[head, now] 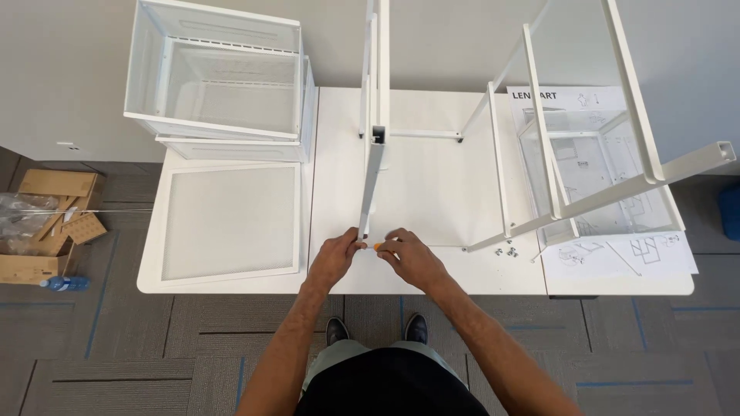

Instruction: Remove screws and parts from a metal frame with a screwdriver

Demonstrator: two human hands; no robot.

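**Working at the foot of a white frame upright, two hands at the near bench edge**

Holding the bottom end of the white frame upright (371, 185), the left hand (336, 258) has its fingers pinched together on the metal just where the upright meets the bench (432, 192). The right hand (410, 258) sits just to the right of that same foot, its fingers closed around a small orange-tipped tool (378, 246) whose tip points left, toward the upright's foot. Both hands are at the foot itself; the left is the one actually touching it, and the tool's tip lies between the two hands.

The upright's long axis runs away from the person, from its foot at the hands toward the far wall, leaning up and out of the top of the view. It belongs to a white metal frame (539, 154) whose other rails stand to the right of the upright.

Counted outward from the upright:
- To its left, one flat white mesh panel (229, 222) lies on the bench, and beyond that panel two white mesh baskets (220, 85) are stacked.
- To its right, under the frame's rails, one clear mesh basket (601, 177) rests on one unfolded instruction sheet (617, 258).
- Right of the foot, near the sheet's edge, a small cluster of loose screws (505, 250) lies on the bench; they are too small to count exactly.
- Far left of the upright, on the carpet, one open cardboard box (46, 223) holds packaging, with one blue-capped bottle (65, 283) just beside it.
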